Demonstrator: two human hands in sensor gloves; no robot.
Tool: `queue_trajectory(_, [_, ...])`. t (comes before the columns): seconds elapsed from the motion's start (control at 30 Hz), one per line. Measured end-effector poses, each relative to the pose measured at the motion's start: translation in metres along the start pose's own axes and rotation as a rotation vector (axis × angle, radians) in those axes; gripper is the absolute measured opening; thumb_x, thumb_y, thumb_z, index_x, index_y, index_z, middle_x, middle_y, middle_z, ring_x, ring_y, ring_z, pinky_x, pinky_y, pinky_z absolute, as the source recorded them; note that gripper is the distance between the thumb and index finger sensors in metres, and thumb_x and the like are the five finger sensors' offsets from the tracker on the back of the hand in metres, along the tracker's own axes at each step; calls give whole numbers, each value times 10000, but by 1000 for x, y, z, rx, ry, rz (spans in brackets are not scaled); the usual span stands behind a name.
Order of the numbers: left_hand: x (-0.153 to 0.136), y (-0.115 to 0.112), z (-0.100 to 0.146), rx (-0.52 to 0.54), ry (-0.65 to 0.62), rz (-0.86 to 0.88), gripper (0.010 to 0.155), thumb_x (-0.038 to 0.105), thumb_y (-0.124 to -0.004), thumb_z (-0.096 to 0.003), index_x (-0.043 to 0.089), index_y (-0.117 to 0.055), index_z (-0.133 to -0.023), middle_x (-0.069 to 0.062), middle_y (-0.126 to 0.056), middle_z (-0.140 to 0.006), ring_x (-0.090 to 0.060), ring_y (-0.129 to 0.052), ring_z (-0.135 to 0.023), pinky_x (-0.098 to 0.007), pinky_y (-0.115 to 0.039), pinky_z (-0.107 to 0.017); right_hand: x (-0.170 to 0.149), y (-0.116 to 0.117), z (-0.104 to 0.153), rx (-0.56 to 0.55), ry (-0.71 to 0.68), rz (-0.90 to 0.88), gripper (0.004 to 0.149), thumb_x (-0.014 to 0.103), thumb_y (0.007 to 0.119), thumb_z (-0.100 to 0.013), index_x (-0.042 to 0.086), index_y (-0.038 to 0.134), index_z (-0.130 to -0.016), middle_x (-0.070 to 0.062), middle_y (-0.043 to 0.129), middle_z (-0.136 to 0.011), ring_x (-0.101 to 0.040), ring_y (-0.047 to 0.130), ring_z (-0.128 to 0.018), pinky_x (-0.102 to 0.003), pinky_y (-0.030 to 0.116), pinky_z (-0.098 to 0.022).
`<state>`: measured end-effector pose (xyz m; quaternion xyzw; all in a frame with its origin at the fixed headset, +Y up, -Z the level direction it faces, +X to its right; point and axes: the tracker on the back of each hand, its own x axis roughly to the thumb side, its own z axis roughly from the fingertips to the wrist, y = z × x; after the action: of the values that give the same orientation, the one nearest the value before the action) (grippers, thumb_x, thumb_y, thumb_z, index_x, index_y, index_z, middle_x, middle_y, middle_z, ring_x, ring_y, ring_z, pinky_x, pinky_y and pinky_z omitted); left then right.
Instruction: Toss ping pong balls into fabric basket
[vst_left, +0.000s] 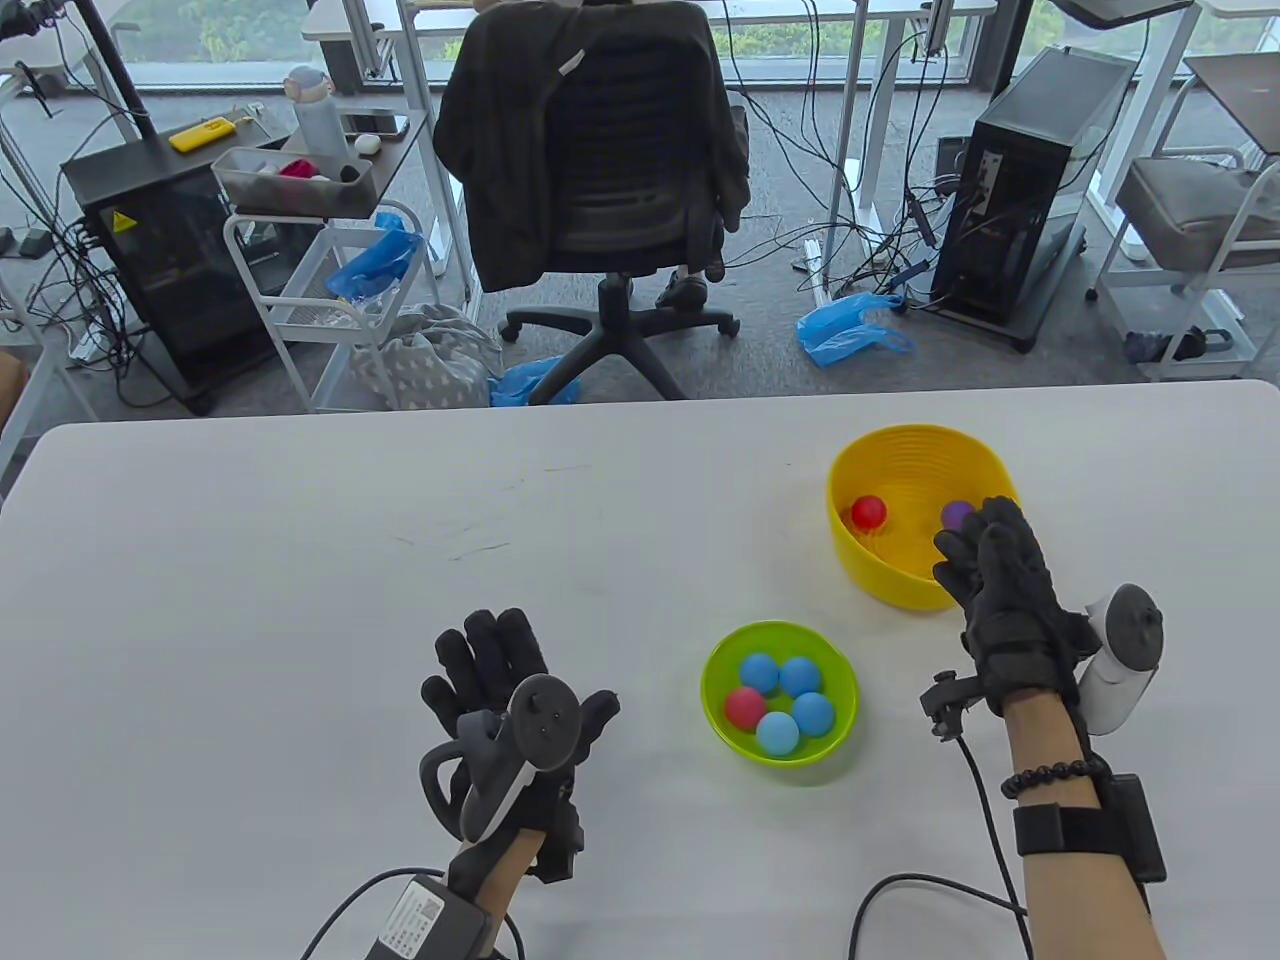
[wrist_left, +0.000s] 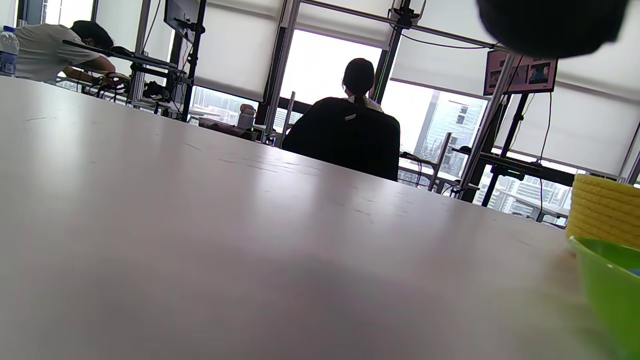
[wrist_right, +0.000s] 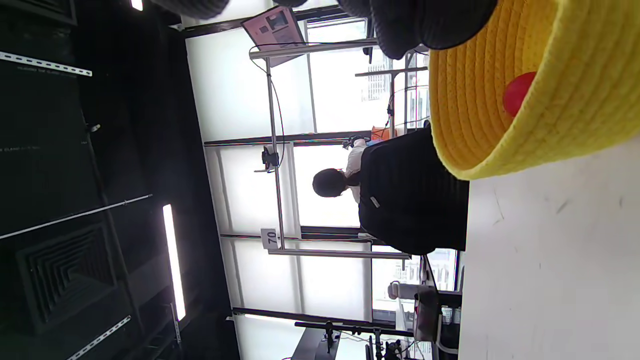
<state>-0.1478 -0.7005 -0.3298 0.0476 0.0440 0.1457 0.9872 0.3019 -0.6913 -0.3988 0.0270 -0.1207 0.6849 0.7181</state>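
Right hand (vst_left: 1010, 610) over yellow basket (vst_left: 905, 580) rim, fingers (vst_left: 975, 545) spread, purple ball (vst_left: 955, 514) just beyond fingertips

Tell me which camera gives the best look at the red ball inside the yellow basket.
The table view: it looks down into the yellow basket and shows the whole red ball on its floor. The right wrist view catches only part of the ball behind the basket's rim. The left wrist view shows just the basket's outer wall, no ball.
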Motion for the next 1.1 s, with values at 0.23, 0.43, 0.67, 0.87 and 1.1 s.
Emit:
queue_trajectory(0.23, [2,-3,1,-24,-14,7,1100,643,-761,-407,106,-140,-1140,-214,-70,-1210,-539,-65,-1080,-762,-158,-732,22,26,21,18,-160,333,548,456,648,-609,138,653,-1055,-250,643,-1085,-499,798,-859,-604,727,-623])
queue_trajectory(0.43, [1,-3,1,-37,-19,45,1099,637,-766,-405,110,-140,-1139,-209,-67,-1210,-533,-59,-1082,-760,-150,-735,40,65,37,184,-247,646,535,471,684,-583,130,768,-986,-237,817,-967,-442,948,-683,-555,830,-499])
queue_trajectory(0.67, [3,-4,3,-41,-33,44,1100,636,-767,-404,109,-140,-1139,-210,-67,-1209,-534,-59,-1081,-761,-151,-734,32,113,53,485,-179,911,544,475,692,-577,126,789,-982,-257,841,-944,-433,975,-623,-550,842,-456])
queue_trajectory(0.87, [8,-5,5,-33,-50,18,1101,639,-765,-405,107,-142,-1140,-214,-68,-1209,-536,-61,-1080,-761,-155,-733,13,142,62,664,-123,1059,537,470,691,-578,133,793,-984,-273,795,-990,-461,950,-657,-569,823,-480])
queue_trajectory(1.1, [11,-6,5,-28,-54,4,1100,640,-763,-406,106,-142,-1140,-214,-68,-1209,-537,-62,-1080,-762,-156,-733,-6,156,66,750,-74,1147,528,467,690,-579,135,807,-974,-282,747,-1029,-481,922,-700,-586,800,-511])
